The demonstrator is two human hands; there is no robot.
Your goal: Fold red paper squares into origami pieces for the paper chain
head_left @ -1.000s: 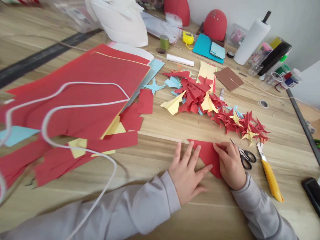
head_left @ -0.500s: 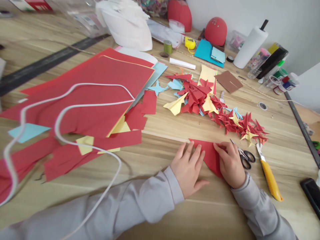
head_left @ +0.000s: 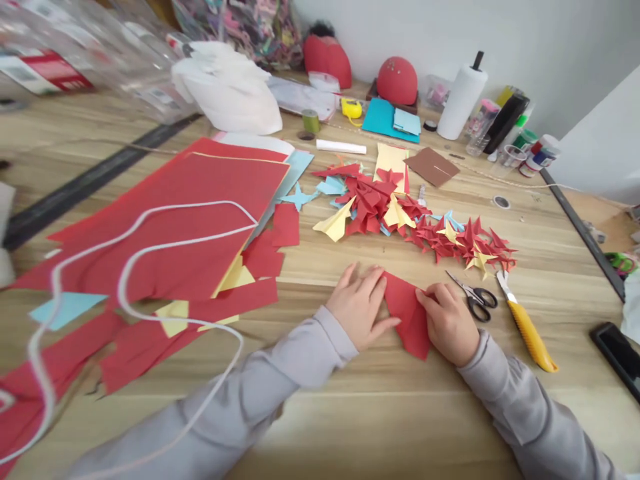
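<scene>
A small sheet of red paper (head_left: 407, 310), partly folded over, lies on the wooden table between my two hands. My left hand (head_left: 357, 307) rests flat with its fingers stretched, the fingertips touching the paper's left edge. My right hand (head_left: 447, 320) pinches the paper's right edge between thumb and bent fingers. Just right of that hand lie black-handled scissors (head_left: 479, 299) and a yellow-handled craft knife (head_left: 531, 333). Beyond the hands spreads a heap of folded paper stars and planes (head_left: 375, 200), mostly red, some yellow and blue.
Large red sheets (head_left: 165, 220) with a white cable (head_left: 127, 273) across them cover the left side. Red paper strips (head_left: 240, 300) lie nearby. Along the back stand a white plastic bag (head_left: 230, 93), a tape measure (head_left: 351, 108) and a white bottle (head_left: 463, 100). A phone (head_left: 617, 353) lies at right.
The view has tilted up and shifted right. The red paper has turned between my hands, its folded part now more visible. My right hand keeps its pinch; my left fingers have drawn closer together.
</scene>
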